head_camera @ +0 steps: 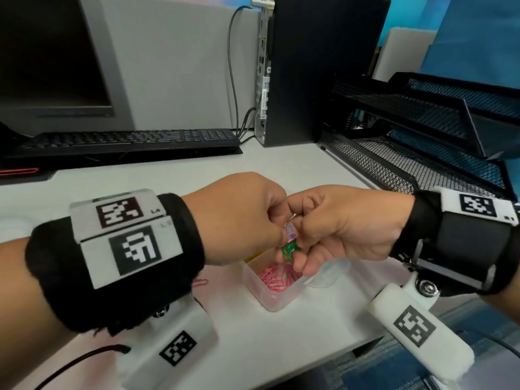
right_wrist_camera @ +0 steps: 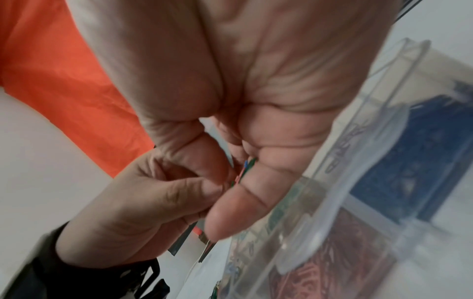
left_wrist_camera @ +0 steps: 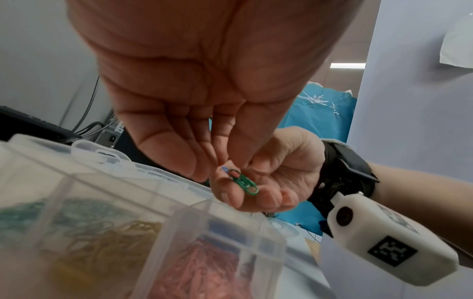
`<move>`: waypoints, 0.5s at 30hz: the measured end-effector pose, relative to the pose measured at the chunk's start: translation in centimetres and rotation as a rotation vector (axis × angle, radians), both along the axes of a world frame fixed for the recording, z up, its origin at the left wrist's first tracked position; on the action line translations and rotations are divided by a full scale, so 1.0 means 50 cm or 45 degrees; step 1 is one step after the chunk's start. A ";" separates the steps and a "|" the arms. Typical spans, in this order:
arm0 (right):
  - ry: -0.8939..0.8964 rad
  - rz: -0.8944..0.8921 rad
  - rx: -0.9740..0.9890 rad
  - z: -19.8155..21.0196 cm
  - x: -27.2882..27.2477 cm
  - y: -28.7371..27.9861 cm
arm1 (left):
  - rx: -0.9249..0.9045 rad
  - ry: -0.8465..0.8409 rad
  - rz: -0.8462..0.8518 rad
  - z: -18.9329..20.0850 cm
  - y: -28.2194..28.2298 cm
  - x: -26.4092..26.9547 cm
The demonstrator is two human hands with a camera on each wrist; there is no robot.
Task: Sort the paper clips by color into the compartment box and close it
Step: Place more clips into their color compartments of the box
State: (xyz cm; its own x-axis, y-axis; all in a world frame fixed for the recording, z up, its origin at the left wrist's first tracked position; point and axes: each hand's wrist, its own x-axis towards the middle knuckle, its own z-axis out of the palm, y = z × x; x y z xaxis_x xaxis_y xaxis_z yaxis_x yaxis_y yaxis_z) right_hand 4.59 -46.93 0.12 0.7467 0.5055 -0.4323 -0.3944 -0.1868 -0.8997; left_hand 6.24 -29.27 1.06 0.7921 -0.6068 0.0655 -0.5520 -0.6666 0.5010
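head overhead, wrists close, sharing hands [head_camera: 281,229]

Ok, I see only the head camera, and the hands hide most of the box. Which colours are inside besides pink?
Observer: Left wrist view: one compartment holds green clips.
Operator: Any blue?
Observer: Yes, the right wrist view shows blue clips beside the pink clips.
Operator: And the held clips?
Observer: From below, they lie across the right hand's curled fingers; the left hand pinches their top.
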 end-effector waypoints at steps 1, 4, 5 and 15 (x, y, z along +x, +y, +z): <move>0.005 -0.020 0.007 0.001 0.000 -0.002 | 0.013 -0.013 -0.003 -0.003 0.000 0.000; -0.012 -0.078 0.012 0.002 -0.004 -0.008 | 0.037 -0.018 0.005 -0.012 -0.003 0.000; -0.019 -0.097 0.014 0.004 -0.006 -0.009 | 0.039 -0.012 0.010 -0.014 -0.004 0.001; -0.113 -0.251 0.003 -0.008 -0.017 -0.004 | -0.045 0.016 0.065 -0.022 -0.017 0.006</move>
State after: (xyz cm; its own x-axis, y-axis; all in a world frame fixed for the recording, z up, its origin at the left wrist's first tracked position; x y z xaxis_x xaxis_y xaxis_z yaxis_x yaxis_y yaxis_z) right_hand 3.72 -47.12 -0.27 0.8665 0.3468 -0.3590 -0.3420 -0.1114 -0.9331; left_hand 6.53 -30.12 -0.02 0.8227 -0.5634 0.0758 -0.5113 -0.6752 0.5317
